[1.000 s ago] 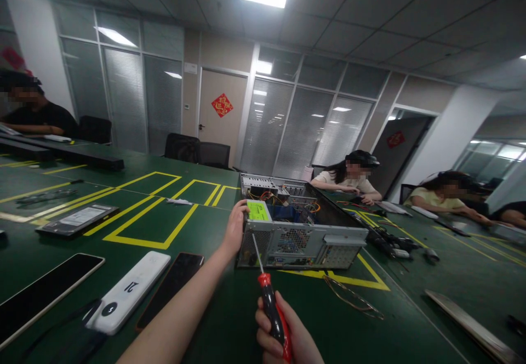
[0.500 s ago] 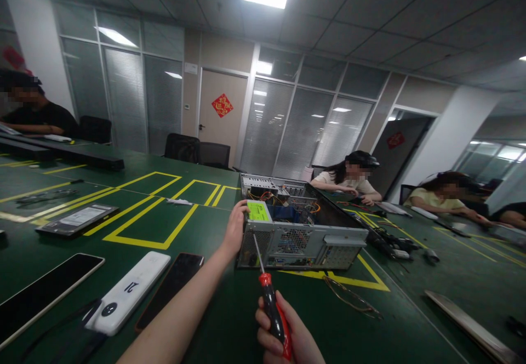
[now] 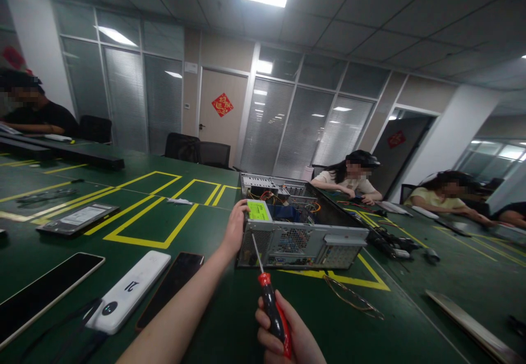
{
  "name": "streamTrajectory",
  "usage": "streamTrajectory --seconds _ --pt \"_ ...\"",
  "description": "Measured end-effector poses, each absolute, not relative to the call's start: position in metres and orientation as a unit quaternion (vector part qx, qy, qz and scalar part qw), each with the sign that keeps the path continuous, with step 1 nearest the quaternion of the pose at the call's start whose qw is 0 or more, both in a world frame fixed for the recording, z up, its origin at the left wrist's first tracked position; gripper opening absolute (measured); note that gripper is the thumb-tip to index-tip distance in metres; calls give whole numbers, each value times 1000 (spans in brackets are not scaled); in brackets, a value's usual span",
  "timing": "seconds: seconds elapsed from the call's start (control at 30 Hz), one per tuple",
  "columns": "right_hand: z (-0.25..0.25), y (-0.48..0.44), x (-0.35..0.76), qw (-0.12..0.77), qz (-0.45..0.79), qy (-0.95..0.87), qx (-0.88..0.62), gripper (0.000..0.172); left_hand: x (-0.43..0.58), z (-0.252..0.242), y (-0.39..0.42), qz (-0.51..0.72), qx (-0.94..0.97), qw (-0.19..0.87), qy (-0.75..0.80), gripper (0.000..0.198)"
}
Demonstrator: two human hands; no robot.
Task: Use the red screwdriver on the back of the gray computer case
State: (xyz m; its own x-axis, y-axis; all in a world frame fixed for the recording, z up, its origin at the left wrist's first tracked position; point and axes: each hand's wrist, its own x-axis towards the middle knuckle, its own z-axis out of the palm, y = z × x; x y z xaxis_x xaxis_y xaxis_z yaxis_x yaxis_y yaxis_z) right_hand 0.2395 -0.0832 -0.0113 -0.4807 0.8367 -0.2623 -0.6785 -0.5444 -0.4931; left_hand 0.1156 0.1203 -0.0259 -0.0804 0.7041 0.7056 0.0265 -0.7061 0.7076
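A grey computer case (image 3: 316,243) lies on its side with its top open, showing wires and boards inside. Its back panel faces me. In the near left corner sits a power supply with a bright green label (image 3: 258,210). My left hand (image 3: 235,227) grips the case's left edge beside that label, fingers bent over the top. My right hand (image 3: 283,328) is closed round a screwdriver (image 3: 275,314) with a black and red handle. Its shaft points up and away, the tip at the power supply's perforated panel; whether it sits in a screw is too small to tell.
A white power bank (image 3: 127,293) and dark phones (image 3: 170,287) lie left of my forearm. Farther left is a hard drive (image 3: 78,219). Thin cables (image 3: 353,297) and a metal strip (image 3: 468,325) lie on the right. Other people sit around the green table (image 3: 213,325).
Almost nothing differs. The screwdriver's tip has shifted very slightly left, while both hands keep their grip and the case stays put.
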Motion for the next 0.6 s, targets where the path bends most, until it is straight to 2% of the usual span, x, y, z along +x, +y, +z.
streamTrajectory --seconds 0.13,0.47,0.6 --pt "-7 -84 239 449 839 -165 -261 45 116 -25 119 675 629 249 293 42" --pt "27 -86 246 355 861 -235 -278 38 115 -22 117 674 631 247 295 44" --pt "37 -89 249 353 860 -275 -245 50 116 -22 117 676 630 246 292 44"
